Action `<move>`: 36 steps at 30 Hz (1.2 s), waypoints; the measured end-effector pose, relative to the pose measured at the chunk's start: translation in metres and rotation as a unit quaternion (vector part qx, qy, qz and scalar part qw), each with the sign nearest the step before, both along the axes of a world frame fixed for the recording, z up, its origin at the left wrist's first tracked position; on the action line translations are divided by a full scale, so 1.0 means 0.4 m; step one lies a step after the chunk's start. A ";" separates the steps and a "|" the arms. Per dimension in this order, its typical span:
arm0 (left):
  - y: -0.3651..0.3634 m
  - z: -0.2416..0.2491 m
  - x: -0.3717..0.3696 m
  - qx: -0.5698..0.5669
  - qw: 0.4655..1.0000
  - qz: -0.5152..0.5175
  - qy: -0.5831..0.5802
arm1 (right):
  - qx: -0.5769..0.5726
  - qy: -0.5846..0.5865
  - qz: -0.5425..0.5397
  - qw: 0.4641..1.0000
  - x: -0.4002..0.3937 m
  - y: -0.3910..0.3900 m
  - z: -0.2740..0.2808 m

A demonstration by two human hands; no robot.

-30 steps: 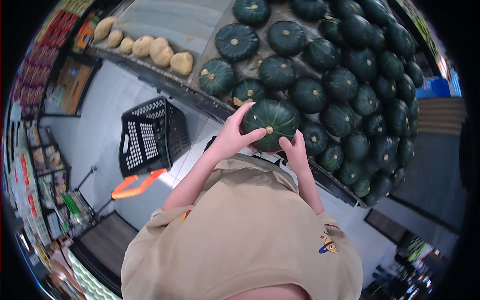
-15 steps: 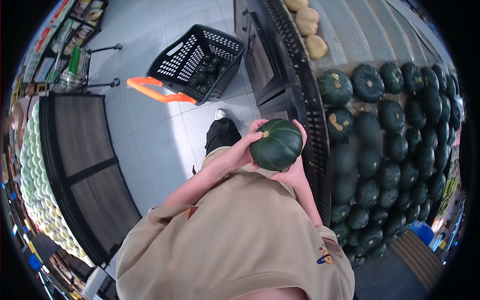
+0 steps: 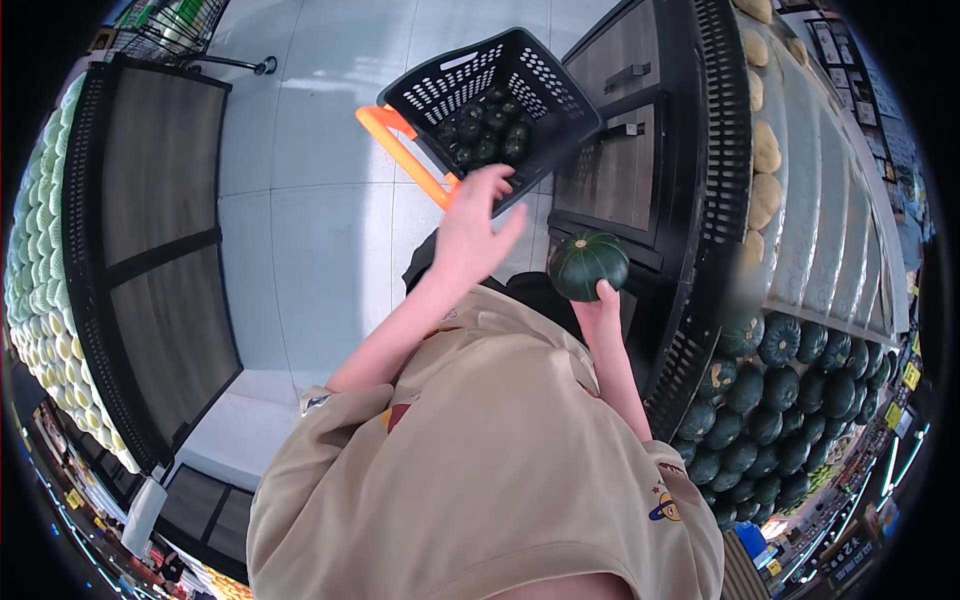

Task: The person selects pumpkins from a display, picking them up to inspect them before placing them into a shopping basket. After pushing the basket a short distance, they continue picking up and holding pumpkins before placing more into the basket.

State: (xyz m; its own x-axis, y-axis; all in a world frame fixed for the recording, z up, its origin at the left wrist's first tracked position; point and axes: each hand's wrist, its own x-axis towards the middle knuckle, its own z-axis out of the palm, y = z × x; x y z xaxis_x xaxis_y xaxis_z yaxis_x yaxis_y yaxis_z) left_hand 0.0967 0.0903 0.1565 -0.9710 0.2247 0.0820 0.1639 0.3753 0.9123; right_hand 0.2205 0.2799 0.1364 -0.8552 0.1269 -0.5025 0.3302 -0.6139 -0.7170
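A dark green pumpkin (image 3: 589, 266) with pale stripes and a stub of stem rests in my right hand (image 3: 603, 301); the thumb shows at its near side, the other fingers are hidden beneath it. My left hand (image 3: 478, 232) is empty, fingers apart, over the near edge of a black shopping basket (image 3: 552, 160). The basket stands on the floor ahead of me, and its orange handle (image 3: 402, 155) leans out to the left, beside my left fingers. Inside lie several small dark green pumpkins (image 3: 487, 128).
Close on my right runs a display stand with a black perforated rim (image 3: 727, 110). It bears heaped green pumpkins (image 3: 770, 385) and a row of tan squashes (image 3: 764, 148). A dark wood-panelled stand (image 3: 160, 160) with pale netted fruit (image 3: 45, 240) is on the left. A shopping cart (image 3: 180, 25) stands beyond it.
My left hand has let go of the pumpkin and reached forward to the basket. The pumpkin stays in my right hand. My view has shifted, bringing the basket nearer.
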 end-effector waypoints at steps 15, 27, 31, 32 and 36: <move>-0.163 -0.229 -0.325 -0.022 0.912 0.391 -0.124 | 0.161 -0.218 0.176 0.947 -0.394 -0.077 -0.208; -0.117 -0.185 -0.376 -0.059 0.846 0.442 -0.292 | 0.494 -0.210 0.400 0.742 -0.823 0.026 -0.804; -0.114 -0.214 -0.373 -0.121 0.816 0.493 -0.277 | 0.526 -0.300 0.424 0.673 -0.946 0.091 -1.048; -0.106 -0.217 -0.380 -0.129 0.785 0.529 -0.296 | 0.545 -0.328 0.405 0.656 -0.964 0.105 -1.114; -0.109 -0.228 -0.345 -0.182 0.759 0.556 -0.286 | 0.564 -0.387 0.391 0.616 -1.000 0.168 -1.344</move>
State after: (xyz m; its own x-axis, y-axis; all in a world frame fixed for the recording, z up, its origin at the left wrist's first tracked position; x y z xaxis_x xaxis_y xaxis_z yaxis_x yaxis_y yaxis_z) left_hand -0.0412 0.0466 0.0654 -0.4298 -0.8531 -0.2957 -0.8232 0.2358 0.5165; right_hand -0.1795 0.3471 -0.4012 -0.4367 0.4697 -0.7672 0.7192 0.6946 0.0159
